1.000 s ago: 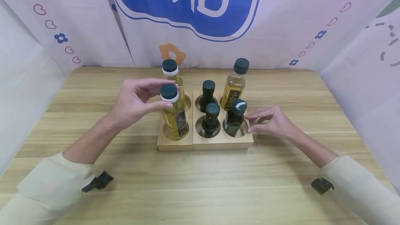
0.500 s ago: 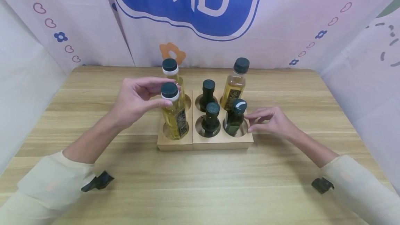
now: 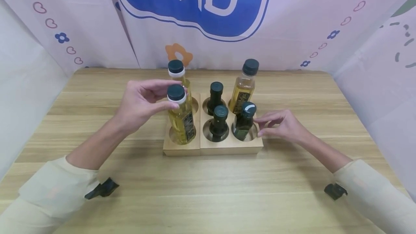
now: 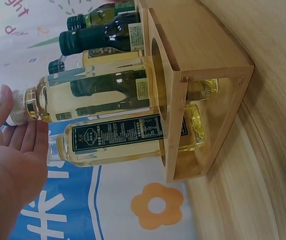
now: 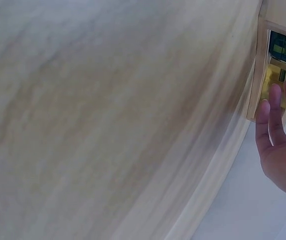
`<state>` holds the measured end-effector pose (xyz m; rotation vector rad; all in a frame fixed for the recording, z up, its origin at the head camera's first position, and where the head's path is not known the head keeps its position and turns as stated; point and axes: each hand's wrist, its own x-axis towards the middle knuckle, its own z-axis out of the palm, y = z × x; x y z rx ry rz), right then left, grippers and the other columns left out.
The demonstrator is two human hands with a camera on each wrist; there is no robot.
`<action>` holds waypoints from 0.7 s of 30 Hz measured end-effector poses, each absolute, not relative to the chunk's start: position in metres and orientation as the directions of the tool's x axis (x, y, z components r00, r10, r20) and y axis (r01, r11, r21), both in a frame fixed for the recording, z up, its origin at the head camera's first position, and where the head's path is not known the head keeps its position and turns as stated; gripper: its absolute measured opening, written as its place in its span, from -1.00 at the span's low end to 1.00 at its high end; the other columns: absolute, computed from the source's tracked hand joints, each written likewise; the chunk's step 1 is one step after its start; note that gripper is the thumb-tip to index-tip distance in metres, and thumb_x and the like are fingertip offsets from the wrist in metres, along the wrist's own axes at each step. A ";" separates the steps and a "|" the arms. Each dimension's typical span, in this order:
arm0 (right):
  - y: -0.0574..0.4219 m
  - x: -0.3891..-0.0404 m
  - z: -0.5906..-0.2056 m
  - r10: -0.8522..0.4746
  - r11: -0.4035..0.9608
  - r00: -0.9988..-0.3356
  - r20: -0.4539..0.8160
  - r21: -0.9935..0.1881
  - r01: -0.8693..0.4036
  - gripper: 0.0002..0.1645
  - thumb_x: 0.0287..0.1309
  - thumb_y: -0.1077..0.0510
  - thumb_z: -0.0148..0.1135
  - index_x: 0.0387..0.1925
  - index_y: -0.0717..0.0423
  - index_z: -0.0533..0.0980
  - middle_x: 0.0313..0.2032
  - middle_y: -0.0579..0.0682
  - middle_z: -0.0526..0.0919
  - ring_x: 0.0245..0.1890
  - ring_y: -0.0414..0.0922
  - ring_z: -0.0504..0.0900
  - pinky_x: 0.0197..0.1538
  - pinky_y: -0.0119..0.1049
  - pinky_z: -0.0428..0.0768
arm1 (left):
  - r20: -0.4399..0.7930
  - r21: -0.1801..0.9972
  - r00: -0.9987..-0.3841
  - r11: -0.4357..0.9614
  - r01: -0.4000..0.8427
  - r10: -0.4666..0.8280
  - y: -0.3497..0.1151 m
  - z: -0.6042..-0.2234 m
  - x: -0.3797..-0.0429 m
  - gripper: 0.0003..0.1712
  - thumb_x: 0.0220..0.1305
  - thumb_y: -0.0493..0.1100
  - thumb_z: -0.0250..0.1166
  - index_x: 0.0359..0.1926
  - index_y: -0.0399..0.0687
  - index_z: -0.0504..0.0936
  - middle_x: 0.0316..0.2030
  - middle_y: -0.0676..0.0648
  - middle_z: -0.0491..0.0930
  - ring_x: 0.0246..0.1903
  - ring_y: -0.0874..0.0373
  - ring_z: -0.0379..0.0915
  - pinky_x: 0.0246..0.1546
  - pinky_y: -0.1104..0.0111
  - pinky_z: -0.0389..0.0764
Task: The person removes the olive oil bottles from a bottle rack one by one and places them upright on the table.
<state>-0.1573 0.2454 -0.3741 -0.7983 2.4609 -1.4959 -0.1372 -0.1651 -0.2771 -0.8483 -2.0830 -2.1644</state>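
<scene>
My left hand [image 3: 138, 104] holds a clear bottle of yellow oil [image 3: 182, 124] by its neck, thumb on the near side and fingers behind. This bottle has a dark green cap and stands in the front left hole of a wooden bottle rack [image 3: 232, 151]. In the left wrist view, its lower end shows through the rack's open end. Behind it stands a similar oil bottle [image 4: 118, 137]. My right hand [image 3: 281, 127] touches the rack's right edge, its fingers extended in the right wrist view, beside a small dark green bottle [image 3: 243, 124] in the front right hole.
Two dark-necked bottles, one in front [image 3: 219, 122] and one behind [image 3: 216, 96], stand in the middle holes. At the back right is another yellow oil bottle [image 3: 244, 87]. The wooden table [image 3: 208, 187] ends at a printed cloth backdrop [image 3: 292, 17].
</scene>
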 end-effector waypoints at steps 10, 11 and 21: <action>0.244 -0.158 -0.373 -0.517 0.374 -0.845 0.138 -0.851 -0.368 -0.52 -0.07 0.39 0.62 -0.02 0.33 0.71 -0.19 0.18 0.81 -0.25 -0.17 0.75 -0.17 -0.32 0.78 | 0.392 0.920 -0.860 -0.111 0.377 0.327 -0.163 -0.275 -0.137 -0.51 0.04 -0.53 0.54 0.06 -0.46 0.69 -0.07 -0.13 0.79 -0.03 0.07 0.76 0.05 0.28 0.72; 0.244 -0.158 -0.373 -0.517 0.375 -0.845 0.139 -0.850 -0.369 -0.52 -0.07 0.39 0.61 -0.02 0.32 0.71 -0.18 0.18 0.81 -0.25 -0.18 0.75 -0.17 -0.33 0.77 | 0.394 0.919 -0.861 -0.117 0.377 0.322 -0.163 -0.275 -0.137 -0.51 0.04 -0.53 0.54 0.05 -0.45 0.69 -0.07 -0.13 0.79 -0.04 0.07 0.76 0.04 0.28 0.72; 0.245 -0.157 -0.372 -0.521 0.358 -0.845 0.120 -0.868 -0.344 -0.50 -0.09 0.39 0.62 -0.02 0.34 0.70 -0.18 0.14 0.81 -0.22 -0.13 0.78 -0.09 -0.24 0.79 | 0.410 0.912 -0.877 -0.142 0.385 0.250 -0.162 -0.272 -0.135 -0.50 0.04 -0.63 0.47 0.03 -0.29 0.74 -0.06 -0.13 0.79 -0.06 0.07 0.77 0.07 0.27 0.71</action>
